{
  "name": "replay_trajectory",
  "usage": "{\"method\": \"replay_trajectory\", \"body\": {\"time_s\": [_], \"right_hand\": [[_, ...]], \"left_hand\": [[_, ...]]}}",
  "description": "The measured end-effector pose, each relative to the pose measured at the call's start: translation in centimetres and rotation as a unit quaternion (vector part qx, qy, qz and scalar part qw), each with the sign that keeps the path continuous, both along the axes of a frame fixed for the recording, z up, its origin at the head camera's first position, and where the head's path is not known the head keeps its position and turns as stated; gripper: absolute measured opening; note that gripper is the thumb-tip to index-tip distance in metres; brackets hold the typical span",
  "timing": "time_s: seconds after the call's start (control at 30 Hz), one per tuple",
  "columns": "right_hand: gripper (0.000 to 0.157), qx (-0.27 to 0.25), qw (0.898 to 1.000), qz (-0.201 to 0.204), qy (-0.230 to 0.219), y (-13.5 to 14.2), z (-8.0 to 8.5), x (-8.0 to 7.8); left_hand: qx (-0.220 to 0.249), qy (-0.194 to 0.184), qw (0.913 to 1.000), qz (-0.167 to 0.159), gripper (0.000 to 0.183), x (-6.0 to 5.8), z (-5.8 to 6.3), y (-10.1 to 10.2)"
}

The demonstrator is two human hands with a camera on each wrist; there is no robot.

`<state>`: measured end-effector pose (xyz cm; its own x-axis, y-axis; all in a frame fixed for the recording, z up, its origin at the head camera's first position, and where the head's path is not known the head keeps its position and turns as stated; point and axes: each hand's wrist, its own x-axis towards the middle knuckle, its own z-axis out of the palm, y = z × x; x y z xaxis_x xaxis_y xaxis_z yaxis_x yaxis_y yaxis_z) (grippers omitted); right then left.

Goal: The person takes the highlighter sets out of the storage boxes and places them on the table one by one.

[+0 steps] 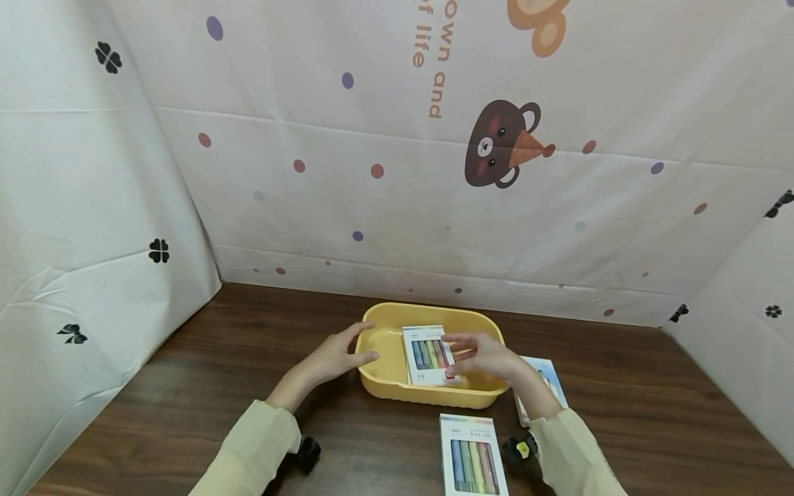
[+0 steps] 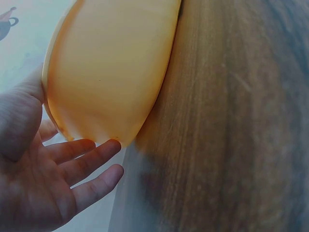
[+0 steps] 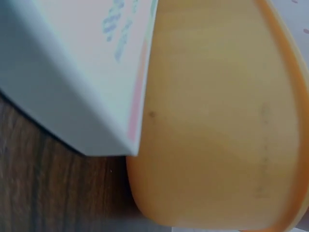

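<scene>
A yellow plastic basket (image 1: 391,392) stands on the table, a white box of coloured chalks (image 1: 427,377) lying inside it. My right hand (image 1: 486,358) reaches over the basket's right part, fingers spread, with thumb and fingertips at the box's right edge. In the right wrist view most of that hand is out of frame. At the basket's left end is my left hand (image 1: 335,355), thumb at the rim and fingers loosely extended. The left wrist view shows its fingers (image 2: 99,186) beside the basket's end wall (image 2: 116,72).
A second box of coloured chalks (image 1: 474,458) lies on the table in front of the basket, by my right wrist. A light-blue illustrated box (image 1: 548,375) sits right of the basket, partly behind my right forearm. Printed cloth (image 1: 397,207) hangs behind the table (image 1: 186,386).
</scene>
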<state>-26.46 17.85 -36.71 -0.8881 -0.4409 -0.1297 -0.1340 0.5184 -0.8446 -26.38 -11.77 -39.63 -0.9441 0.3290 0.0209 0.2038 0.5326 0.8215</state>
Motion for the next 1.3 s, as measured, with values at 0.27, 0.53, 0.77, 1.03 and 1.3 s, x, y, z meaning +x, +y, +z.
{"method": "replay_trajectory", "body": {"time_s": [0.27,0.53,0.77,1.03,1.3], "right_hand": [[0.062,0.02,0.999,-0.025,-0.009,-0.46,-0.24,0.0],[0.059,0.041,0.999,-0.033,-0.008,-0.61,-0.29,-0.07],[0.057,0.071,0.997,-0.034,-0.007,-0.73,-0.15,-0.07],[0.056,0.055,0.997,-0.043,-0.02,-0.78,-0.26,-0.06],[0.055,0.051,0.995,-0.081,-0.032,-0.8,-0.36,-0.15]], "left_hand": [[-0.001,-0.001,1.0,0.0,0.061,0.0,0.01,-0.03],[0.001,0.002,1.0,-0.002,0.061,-0.05,0.02,-0.01],[0.002,0.004,1.0,-0.009,0.062,-0.14,-0.03,-0.04],[0.0,0.004,1.0,-0.008,0.063,-0.18,-0.09,-0.08],[0.002,0.009,0.9999,-0.014,0.063,-0.11,-0.04,-0.13]]}}
